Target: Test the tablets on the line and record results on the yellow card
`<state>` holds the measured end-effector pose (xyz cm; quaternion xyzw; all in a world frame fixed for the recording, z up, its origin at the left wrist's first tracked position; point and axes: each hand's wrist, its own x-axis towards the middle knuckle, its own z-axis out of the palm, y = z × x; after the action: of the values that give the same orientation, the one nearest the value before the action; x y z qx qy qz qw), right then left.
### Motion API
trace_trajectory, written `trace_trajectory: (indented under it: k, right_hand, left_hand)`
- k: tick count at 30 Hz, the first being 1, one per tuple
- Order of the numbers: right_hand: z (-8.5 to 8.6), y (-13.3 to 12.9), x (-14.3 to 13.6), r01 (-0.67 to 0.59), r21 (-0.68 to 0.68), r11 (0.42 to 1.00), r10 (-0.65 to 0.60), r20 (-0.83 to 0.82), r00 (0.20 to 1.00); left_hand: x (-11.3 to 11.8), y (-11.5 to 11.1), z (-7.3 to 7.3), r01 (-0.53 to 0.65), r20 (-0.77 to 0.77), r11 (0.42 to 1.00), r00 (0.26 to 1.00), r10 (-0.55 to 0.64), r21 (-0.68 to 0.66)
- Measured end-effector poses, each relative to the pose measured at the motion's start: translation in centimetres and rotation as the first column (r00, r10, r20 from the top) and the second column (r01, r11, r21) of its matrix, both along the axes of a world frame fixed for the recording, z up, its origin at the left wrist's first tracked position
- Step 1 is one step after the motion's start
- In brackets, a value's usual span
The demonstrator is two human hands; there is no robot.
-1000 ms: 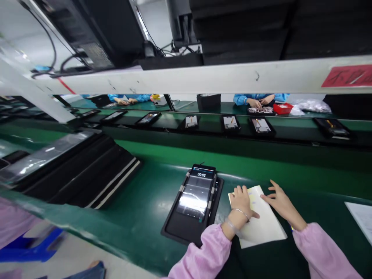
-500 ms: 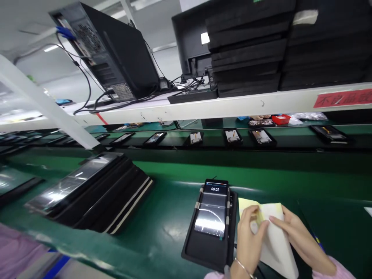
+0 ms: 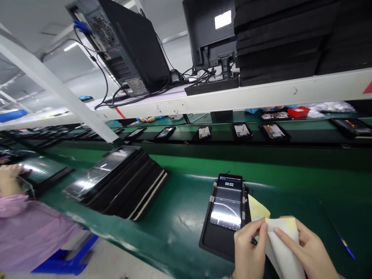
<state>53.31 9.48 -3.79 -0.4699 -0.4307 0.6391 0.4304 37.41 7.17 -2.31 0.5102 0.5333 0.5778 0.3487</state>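
Note:
Between my two hands is a folded white-and-yellow paper sheet (image 3: 283,255), its yellow flap (image 3: 257,209) spreading to the left. My left hand (image 3: 249,244) pinches the sheet near its fold with thumb and finger. Wrapped around the white part from the right, my right hand (image 3: 309,244) has its thumb lying on top. Just left of my hands, a lit touchscreen device (image 3: 228,205) reading 00:02 lies in a black foam tray (image 3: 215,240). The tray's lower right corner is hidden by my left hand.
A tilted stack of black trays (image 3: 124,186) stands to the left, with a screen on top. Several devices (image 3: 242,131) line the strip behind. A pen (image 3: 343,242) lies at right. A shelf (image 3: 209,99) crosses above. A co-worker's sleeve (image 3: 31,228) shows at left.
The view has shifted, bringing a co-worker's arm into sight at left. My left thumb and finger have closed together at the sheet's fold, and its yellow flap now angles out to the left.

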Motion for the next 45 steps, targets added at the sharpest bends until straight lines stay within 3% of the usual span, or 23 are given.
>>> trace_trajectory:
  k: [5,6,8,9,10,11,13,14,15,19,21,22,26,28,30,34,38,42,45]
  right_hand:
    - [-0.6,-0.9,-0.2,0.107,-0.012,0.994,-0.106,0.093,0.990]
    - [-0.6,-0.8,0.1,0.138,-0.014,0.990,-0.136,0.114,0.984]
    - [-0.8,-0.5,0.9,0.214,-0.009,0.977,-0.210,0.158,0.965]
    - [-0.9,-0.3,1.5,0.245,-0.005,0.970,-0.240,0.177,0.955]
    - [-1.1,0.0,2.1,0.270,-0.003,0.963,-0.265,0.194,0.945]
    - [-1.2,0.2,2.7,0.287,-0.005,0.958,-0.279,0.213,0.936]
    - [-1.5,0.6,3.9,0.284,-0.034,0.958,-0.265,0.261,0.928]
    - [-1.7,0.7,4.4,0.285,-0.053,0.957,-0.260,0.279,0.925]
    - [-2.0,0.8,4.8,0.291,-0.069,0.954,-0.261,0.287,0.922]
    - [-2.9,0.6,5.7,0.351,-0.082,0.933,-0.316,0.286,0.905]
    - [-3.3,0.5,5.9,0.366,-0.091,0.926,-0.326,0.294,0.899]
    - [-3.5,0.5,6.0,0.372,-0.103,0.923,-0.331,0.283,0.900]
    - [-4.0,0.5,6.2,0.358,-0.167,0.919,-0.332,0.165,0.929]
    - [-4.0,0.4,5.9,0.346,-0.206,0.915,-0.332,0.100,0.938]
    - [-3.7,0.0,5.2,0.331,-0.267,0.905,-0.339,0.016,0.941]
    - [-2.6,-1.1,2.9,0.284,-0.355,0.891,-0.352,-0.143,0.925]
    - [-1.8,-2.3,0.5,0.281,-0.300,0.911,-0.352,-0.216,0.911]
    - [-1.8,-2.8,0.1,0.184,-0.201,0.962,-0.243,-0.323,0.915]
    - [-1.8,-2.9,0.7,0.158,-0.210,0.965,-0.221,-0.327,0.919]
  left_hand:
    - [-2.3,0.1,0.2,0.047,0.159,0.987,0.987,-0.022,-0.155]
    - [-3.3,0.4,0.3,-0.006,0.119,0.986,0.993,0.025,-0.164]
    - [-5.6,1.5,0.6,-0.189,-0.117,0.977,0.977,0.177,-0.099]
    - [-6.7,2.3,0.7,-0.285,-0.293,0.958,0.918,0.268,-0.017]
    - [-7.7,3.3,0.7,-0.353,-0.487,0.932,0.802,0.346,0.081]
    - [-8.4,4.4,0.6,-0.379,-0.660,0.909,0.641,0.393,0.173]
    - [-9.1,6.7,0.0,-0.351,-0.865,0.900,0.331,0.376,0.257]
    - [-8.9,7.7,-0.5,-0.331,-0.912,0.910,0.237,0.335,0.248]
    - [-8.5,8.6,-1.1,-0.307,-0.938,0.925,0.190,0.289,0.223]
    - [-5.3,9.3,-3.1,-0.193,-0.973,0.974,0.173,0.156,0.122]
    - [-3.7,7.9,-3.0,-0.105,-0.972,0.993,0.221,0.082,0.059]
    - [-3.1,7.0,-2.6,-0.039,-0.957,0.999,0.290,0.022,0.011]
    - [-2.0,3.7,0.1,0.183,-0.689,0.973,0.688,-0.228,-0.139]
    - [-2.0,2.8,1.2,0.164,-0.540,0.980,0.818,-0.200,-0.115]
    - [-2.0,2.2,1.9,0.147,-0.418,0.987,0.894,-0.161,-0.066]
    - [-1.1,1.2,1.4,0.209,-0.259,0.978,0.945,-0.197,0.017]
    - [0.4,0.3,0.2,0.176,-0.187,0.984,0.967,-0.170,0.013]
    - [0.8,-0.3,-0.3,0.176,-0.099,0.981,0.978,-0.184,-0.082]
    - [0.9,-0.8,-0.2,0.208,0.119,0.951,0.976,-0.185,-0.230]
